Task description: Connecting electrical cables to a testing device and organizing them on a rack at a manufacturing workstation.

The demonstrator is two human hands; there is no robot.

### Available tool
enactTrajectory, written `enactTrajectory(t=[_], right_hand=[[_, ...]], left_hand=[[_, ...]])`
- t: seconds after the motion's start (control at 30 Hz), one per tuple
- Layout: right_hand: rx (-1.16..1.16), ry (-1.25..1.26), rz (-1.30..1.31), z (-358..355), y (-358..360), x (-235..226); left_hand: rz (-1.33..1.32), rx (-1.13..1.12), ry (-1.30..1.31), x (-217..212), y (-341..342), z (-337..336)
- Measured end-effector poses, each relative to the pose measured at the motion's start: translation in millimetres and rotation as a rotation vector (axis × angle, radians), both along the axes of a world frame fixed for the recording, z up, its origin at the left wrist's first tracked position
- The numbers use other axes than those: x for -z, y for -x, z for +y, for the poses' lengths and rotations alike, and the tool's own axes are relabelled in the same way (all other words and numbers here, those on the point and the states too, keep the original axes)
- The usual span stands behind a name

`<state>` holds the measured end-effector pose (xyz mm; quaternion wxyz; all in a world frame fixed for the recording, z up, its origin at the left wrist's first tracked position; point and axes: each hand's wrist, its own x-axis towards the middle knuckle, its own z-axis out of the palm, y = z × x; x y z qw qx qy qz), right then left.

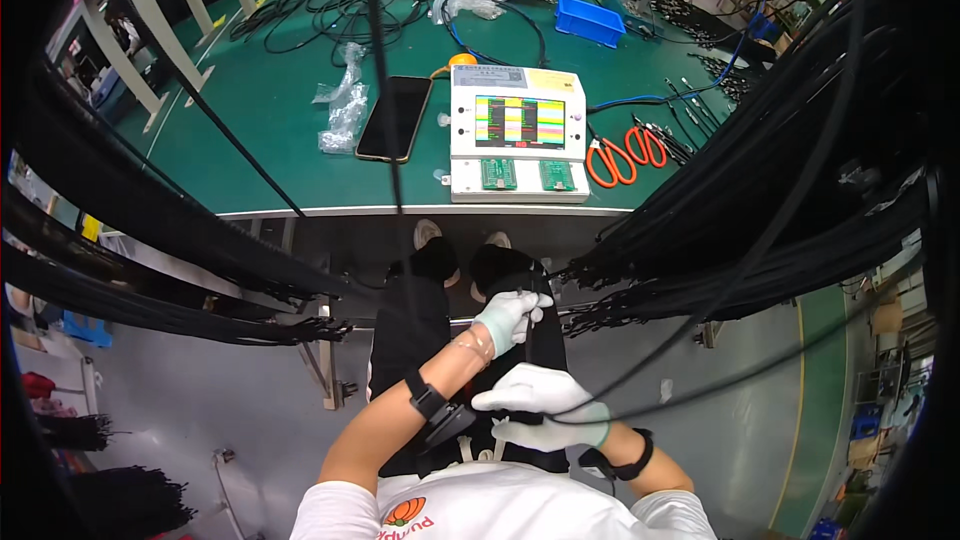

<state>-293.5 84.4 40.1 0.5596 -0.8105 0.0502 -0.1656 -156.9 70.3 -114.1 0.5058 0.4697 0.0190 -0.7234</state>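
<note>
Two gloved hands work low in the view, over the person's lap, with a green counter above them. On the far left, thick bundles of black cables hang across a rack and sag toward the floor. Further in, on the counter, lie crumpled clear plastic bags and, just beside them, a dark phone lying flat. Next comes a white test box with a coloured screen and two green sockets at its front edge.

Below it, the left hand, reaching across from the person's left, is closed around the end of a thin black cable, fingers curled and pinching it near its tip. The right hand lies just beneath, fingers pressed together over the same cable, which runs off to the right and climbs in a long loop.

That cable looks light, limp and somewhat springy; it would probably slip through a loose hold, so it is best taken close to the end, where it seems stiffest.

Right of the test box lie orange-handled scissors, then loose black leads, and more hanging cable bundles fill the right side. A blue tray sits at the counter's far edge.
</note>
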Motion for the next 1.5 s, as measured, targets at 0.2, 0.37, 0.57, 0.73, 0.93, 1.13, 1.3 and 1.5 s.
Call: enactTrajectory(t=[0.2, 0.37, 0.57, 0.73, 0.93, 1.13, 1.3, 1.5], right_hand=[[0.559, 0.423, 0.221, -50.2, 7.8, 41.8], [0.584, -0.615, 0.186, -89.0, -22.9, 78.9], [0.647, -0.73, -0.099, -93.2, -44.4, 49.2], [0.658, -0.561, -0.072, -101.9, -50.4, 32.4], [0.622, -0.503, -0.046, -108.5, -61.6, 20.8], [0.64, -0.472, 0.009, -108.8, -63.4, 12.3], [0.675, -0.453, 0.019, -107.2, -64.7, 8.6], [0.677, -0.451, 0.044, -110.2, -63.2, 14.8]], left_hand=[[-0.36, 0.015, 0.434, -37.0, -17.4, 35.9], [-0.624, 0.051, 0.539, -48.8, -9.4, 31.7], [-1.034, -0.38, 0.574, -75.1, -19.7, 23.9], [-0.678, -0.442, 0.463, -117.6, -46.9, 11.5], [-0.826, -0.451, 0.475, -117.5, -50.0, -0.9], [-1.214, -0.536, 0.39, -111.5, -47.8, -9.5], [-1.375, -0.625, 0.425, -107.7, -49.7, -19.6], [-1.527, -0.633, 0.353, -110.5, -50.1, -21.8]])
